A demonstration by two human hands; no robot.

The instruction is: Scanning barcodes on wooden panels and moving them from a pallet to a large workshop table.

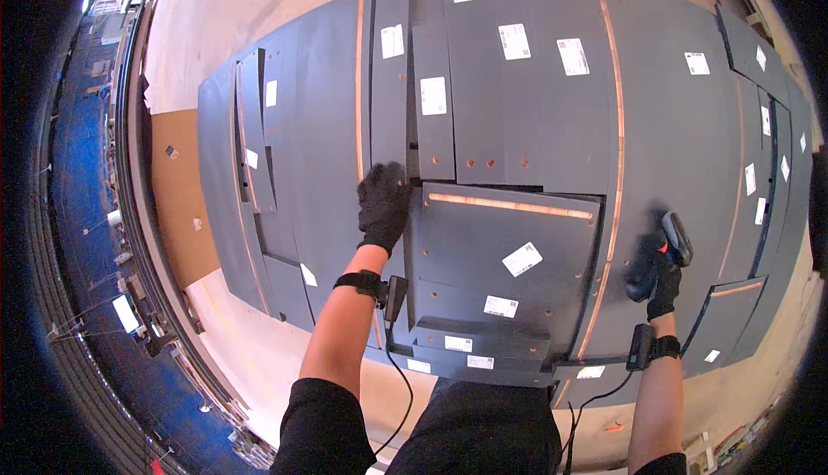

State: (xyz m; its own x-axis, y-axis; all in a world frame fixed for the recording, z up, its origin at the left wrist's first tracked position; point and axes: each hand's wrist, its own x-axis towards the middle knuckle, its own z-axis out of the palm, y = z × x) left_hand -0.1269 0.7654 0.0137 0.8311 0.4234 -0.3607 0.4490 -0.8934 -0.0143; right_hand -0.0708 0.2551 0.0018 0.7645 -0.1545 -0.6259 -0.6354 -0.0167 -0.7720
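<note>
My right hand (663, 290) is closed around a handheld scanner (679, 239), which I hold above a wide panel (673, 138) on the right side of the spread; it looks lifted clear, since a dark shadow falls on the grey face just left of it. My left hand (382, 206), gloved like the other, is at the near end of a narrow panel (391, 113) left of the middle. I cannot tell whether its fingers hook an edge or only rest there.

The grey panels overlap at uneven heights, so I judge the footing poor: if I press hard on that narrow panel's near end, it could rock or slide and scuff its neighbours. A fingertip could also get pinched in the dark gap just right of it. The front panel (483, 238), near the middle, sits slightly askew over others, and a knock from my left forearm might push it further.

On the right, a loose grip through the glove could let the scanner drop and dent the face below. The white label (697, 63) on the wide panel lies well beyond it, while others crowd further right, so a careless aim could catch the wrong one. Nearer me, the left cable (400, 380) and the right cable (595, 398) hang slack from my wrists, and either could snag on a panel corner if I reach far too quickly
</note>
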